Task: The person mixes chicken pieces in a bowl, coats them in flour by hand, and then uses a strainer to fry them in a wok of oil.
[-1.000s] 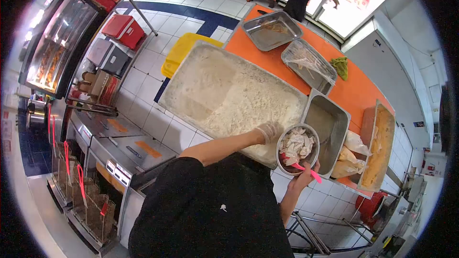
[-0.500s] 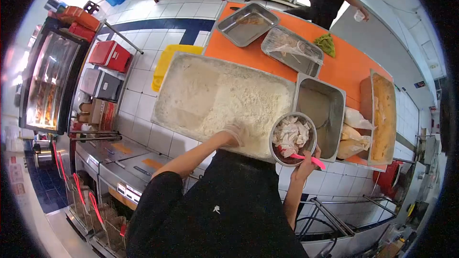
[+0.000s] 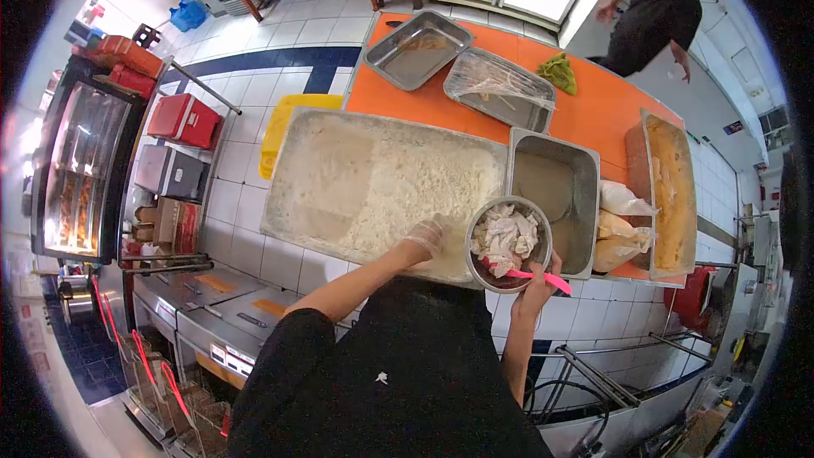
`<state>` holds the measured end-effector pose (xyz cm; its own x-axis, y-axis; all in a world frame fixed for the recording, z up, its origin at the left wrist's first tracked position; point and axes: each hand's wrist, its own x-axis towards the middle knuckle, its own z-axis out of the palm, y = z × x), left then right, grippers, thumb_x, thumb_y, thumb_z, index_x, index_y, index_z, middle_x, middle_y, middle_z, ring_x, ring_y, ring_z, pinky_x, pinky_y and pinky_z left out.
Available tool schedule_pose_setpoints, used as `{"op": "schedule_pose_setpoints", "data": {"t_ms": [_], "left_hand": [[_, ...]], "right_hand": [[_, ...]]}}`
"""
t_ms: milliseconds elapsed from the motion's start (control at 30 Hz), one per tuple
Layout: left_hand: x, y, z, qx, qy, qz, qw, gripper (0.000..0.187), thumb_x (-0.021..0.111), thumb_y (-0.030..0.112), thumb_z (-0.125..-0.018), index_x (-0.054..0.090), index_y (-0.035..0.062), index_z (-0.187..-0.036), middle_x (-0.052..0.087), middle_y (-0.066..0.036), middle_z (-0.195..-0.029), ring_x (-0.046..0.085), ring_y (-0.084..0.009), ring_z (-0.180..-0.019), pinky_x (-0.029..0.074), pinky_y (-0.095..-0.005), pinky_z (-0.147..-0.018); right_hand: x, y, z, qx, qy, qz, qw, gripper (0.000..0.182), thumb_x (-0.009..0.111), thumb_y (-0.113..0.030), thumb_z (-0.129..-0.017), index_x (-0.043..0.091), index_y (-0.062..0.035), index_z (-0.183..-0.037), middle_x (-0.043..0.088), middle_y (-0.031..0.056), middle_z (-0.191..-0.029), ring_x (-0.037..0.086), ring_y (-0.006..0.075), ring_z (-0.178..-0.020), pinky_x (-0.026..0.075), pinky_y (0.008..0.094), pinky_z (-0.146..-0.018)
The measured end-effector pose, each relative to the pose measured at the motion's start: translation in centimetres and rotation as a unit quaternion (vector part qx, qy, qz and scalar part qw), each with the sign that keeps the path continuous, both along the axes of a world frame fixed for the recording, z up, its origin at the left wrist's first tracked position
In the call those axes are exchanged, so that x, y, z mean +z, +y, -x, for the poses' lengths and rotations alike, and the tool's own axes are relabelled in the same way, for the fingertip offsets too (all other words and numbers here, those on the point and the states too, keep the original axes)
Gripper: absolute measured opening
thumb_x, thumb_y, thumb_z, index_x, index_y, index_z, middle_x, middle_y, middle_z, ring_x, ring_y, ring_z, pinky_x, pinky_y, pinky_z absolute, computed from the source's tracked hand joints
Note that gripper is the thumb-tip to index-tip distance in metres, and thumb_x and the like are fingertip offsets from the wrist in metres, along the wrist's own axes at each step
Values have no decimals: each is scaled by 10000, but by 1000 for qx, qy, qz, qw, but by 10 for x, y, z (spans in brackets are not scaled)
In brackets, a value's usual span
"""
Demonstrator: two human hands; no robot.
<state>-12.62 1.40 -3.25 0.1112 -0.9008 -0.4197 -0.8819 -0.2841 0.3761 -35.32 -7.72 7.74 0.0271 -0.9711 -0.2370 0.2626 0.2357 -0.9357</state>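
Observation:
My left hand [image 3: 428, 237], in a thin clear glove, rests in the loose flour near the front edge of the large metal tray [image 3: 280, 195]; its fingertips are hard to make out against the flour. A round metal bowl [image 3: 471, 265] tilts over the tray's right front corner, with my right hand [image 3: 534, 288] closed on its rim. Inside the bowl lie pale, coated pieces [image 3: 506, 235]. The pink handle [image 3: 551, 280] of a utensil crosses the rim beside my right hand. Right of the tray is a deep metal container [image 3: 555, 191] with cloudy liquid.
On the orange table [image 3: 593, 131] are a metal pan [image 3: 415, 51], a film-covered pan [image 3: 500, 89], a green cloth [image 3: 557, 74], filled plastic bags [image 3: 623, 242] and a long tray [image 3: 674, 195]. Another person [image 3: 657, 13] stands beyond. Fryers [image 3: 220, 314] are at left.
My left hand has moved slightly right and up in the flour, closer to the bowl. The other person has come further into view at the back right. The view has shifted slightly.

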Motion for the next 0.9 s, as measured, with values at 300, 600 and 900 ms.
{"op": "schedule_pose_setpoints", "data": {"t_ms": [300, 600, 900], "left_hand": [[90, -4, -69, -175, -151, 366, 901, 191, 554, 100, -770, 625, 45, -939, 627, -166, -798, 637, -356, -718, 512, -461, -664], [223, -76, 22, -101, 177, 184, 962, 326, 620, 266, -862, 616, 81, -1130, 625, -185, -1056, 589, -351, -999, 463, -424, -903], [162, -69, 32, -134, 109, 274, 946, 199, 583, 131, -769, 659, 72, -943, 654, -173, -835, 635, -363, -773, 507, -441, -686]], "right_hand": [[-2, 2, 3, 6, 32, 15, 999, 386, 571, 40, -771, 561, -34, -1150, 589, 73, -1127, 562, 180, -1061, 437, 312, -945], [-6, 7, 2, -10, -12, 4, 1000, 409, 554, 49, -791, 540, -48, -1188, 583, 76, -1144, 564, 169, -1017, 453, 293, -906], [-19, 8, 1, -33, 21, 11, 999, 412, 555, 50, -798, 516, -72, -1190, 610, 82, -1005, 593, 158, -875, 497, 268, -741]]}}
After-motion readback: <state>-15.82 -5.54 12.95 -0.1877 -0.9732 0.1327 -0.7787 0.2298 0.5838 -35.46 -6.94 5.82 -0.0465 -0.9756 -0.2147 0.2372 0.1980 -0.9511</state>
